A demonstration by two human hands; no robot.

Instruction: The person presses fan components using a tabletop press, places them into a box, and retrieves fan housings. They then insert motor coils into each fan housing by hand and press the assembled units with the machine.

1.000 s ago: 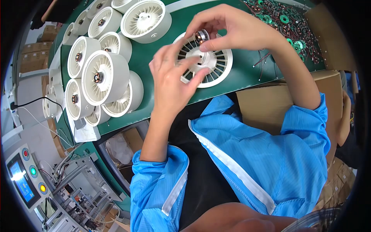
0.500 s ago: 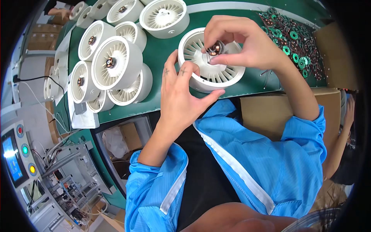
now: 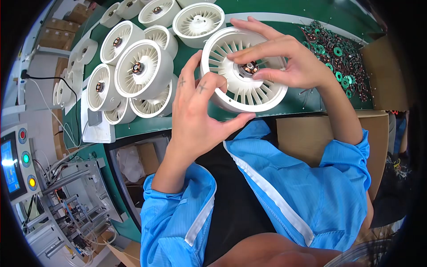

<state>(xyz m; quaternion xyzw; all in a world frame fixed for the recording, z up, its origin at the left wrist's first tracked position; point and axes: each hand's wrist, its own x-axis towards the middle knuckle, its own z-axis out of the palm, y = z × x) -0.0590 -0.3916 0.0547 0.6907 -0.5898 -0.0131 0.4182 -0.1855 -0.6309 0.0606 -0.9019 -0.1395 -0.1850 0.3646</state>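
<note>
A round white fan housing with radial vanes is tilted up toward me at the edge of the green bench. My left hand grips its left side, fingers over the rim and thumb below. At the hub sits a small motor stator with copper windings. My right hand reaches across the housing, its thumb and index finger closed about that stator, the other fingers stretched over the vanes. How far the stator is seated in the hub cannot be made out.
Several white fan housings with stators stand stacked to the left; another housing shows a bare hub. A heap of wired green ring boards lies at the right, beside cardboard. A control panel stands at lower left.
The stator has gone from being held tilted above the hub to sitting at the hub. The housing is tilted more toward me, and my right hand has flattened over it.
</note>
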